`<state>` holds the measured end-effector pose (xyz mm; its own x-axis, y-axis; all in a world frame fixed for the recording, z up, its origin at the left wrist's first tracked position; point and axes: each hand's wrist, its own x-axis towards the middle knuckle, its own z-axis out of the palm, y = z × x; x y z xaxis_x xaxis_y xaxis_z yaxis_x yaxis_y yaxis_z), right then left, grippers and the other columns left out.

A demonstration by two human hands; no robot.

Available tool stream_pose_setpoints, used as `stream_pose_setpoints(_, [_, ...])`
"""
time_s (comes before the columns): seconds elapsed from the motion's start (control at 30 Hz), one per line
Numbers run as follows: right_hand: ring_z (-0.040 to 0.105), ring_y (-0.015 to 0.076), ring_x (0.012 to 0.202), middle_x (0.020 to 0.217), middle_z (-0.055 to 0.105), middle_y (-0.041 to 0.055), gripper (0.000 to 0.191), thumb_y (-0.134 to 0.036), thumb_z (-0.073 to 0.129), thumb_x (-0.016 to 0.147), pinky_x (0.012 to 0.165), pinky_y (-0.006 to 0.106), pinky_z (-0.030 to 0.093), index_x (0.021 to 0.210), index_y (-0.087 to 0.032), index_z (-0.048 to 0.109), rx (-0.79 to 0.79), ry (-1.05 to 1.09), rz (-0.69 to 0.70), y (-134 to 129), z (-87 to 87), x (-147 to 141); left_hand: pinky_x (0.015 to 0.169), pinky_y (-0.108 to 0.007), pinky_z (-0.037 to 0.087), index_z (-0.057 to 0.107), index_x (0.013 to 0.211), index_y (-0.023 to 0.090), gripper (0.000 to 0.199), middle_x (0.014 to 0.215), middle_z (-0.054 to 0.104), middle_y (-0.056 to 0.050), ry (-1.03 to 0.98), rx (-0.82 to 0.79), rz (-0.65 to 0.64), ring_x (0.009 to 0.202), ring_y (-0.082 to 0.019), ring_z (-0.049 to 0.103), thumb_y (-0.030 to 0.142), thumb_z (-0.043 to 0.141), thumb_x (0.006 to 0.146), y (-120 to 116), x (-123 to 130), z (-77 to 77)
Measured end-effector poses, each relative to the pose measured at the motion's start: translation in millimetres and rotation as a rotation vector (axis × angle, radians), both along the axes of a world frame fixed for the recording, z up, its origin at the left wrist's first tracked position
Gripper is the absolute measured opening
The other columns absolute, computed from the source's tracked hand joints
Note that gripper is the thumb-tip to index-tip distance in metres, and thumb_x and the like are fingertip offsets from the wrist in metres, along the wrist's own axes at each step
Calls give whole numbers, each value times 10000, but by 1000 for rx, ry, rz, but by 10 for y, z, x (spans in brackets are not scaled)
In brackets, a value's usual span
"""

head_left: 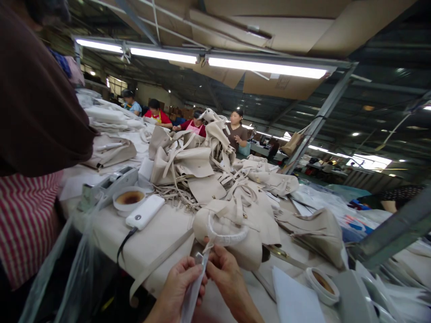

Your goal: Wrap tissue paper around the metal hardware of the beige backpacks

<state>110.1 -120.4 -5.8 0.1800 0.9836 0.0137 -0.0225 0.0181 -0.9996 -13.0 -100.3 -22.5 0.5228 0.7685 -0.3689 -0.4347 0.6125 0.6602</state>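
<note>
My left hand (183, 282) is closed around a whitish, translucent strip (191, 298) that hangs down toward me. A small shiny piece shows above the left thumb; I cannot tell what it is. Close beside it, my right hand (229, 278) pinches near the strip's upper end, with its fingertips partly hidden. Just beyond my hands lies a cream handbag (254, 246) on the table. Its curved handle (230, 237) is wrapped in white material, and one end of that wrap reaches down to my fingers.
A heap of cream bags (198, 161) covers the table's middle. On the left are a white device (145, 211) with a black cable, a round dish (128, 199) and a tape dispenser (111, 181). At right lie white paper (296, 296) and another dish (321, 286). A person (37, 103) stands close left.
</note>
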Motion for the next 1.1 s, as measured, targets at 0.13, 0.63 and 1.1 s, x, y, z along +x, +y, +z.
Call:
stream_pose_setpoints(0.13, [544, 144, 664, 701, 616, -29, 429, -252, 737, 677, 693, 280, 427, 1089, -205, 628, 2, 227, 56, -61, 73, -24, 397, -152, 349, 509, 723, 197, 433, 530, 619, 35, -17, -6, 26, 427, -77, 520, 339, 858, 510, 19, -14, 37])
stream_pose_setpoints(0.63, [616, 157, 730, 836, 732, 30, 480, -379, 838, 670, 785, 321, 462, 1088, -193, 695, -28, 340, 194, -54, -21, 78, 400, -119, 343, 617, 918, 158, 334, 552, 590, 43, -112, -129, -58, 415, -48, 508, 143, 795, 636, 49, -62, 25])
stream_pose_setpoints(1.1, [661, 236, 783, 994, 729, 103, 566, -669, 637, 754, 616, 328, 528, 1119, -246, 724, 117, -113, 50, -149, -352, 385, 583, -246, 483, 591, 863, 203, 498, 674, 702, -8, -137, 213, 41, 602, -156, 636, 447, 889, 547, 149, 88, -288])
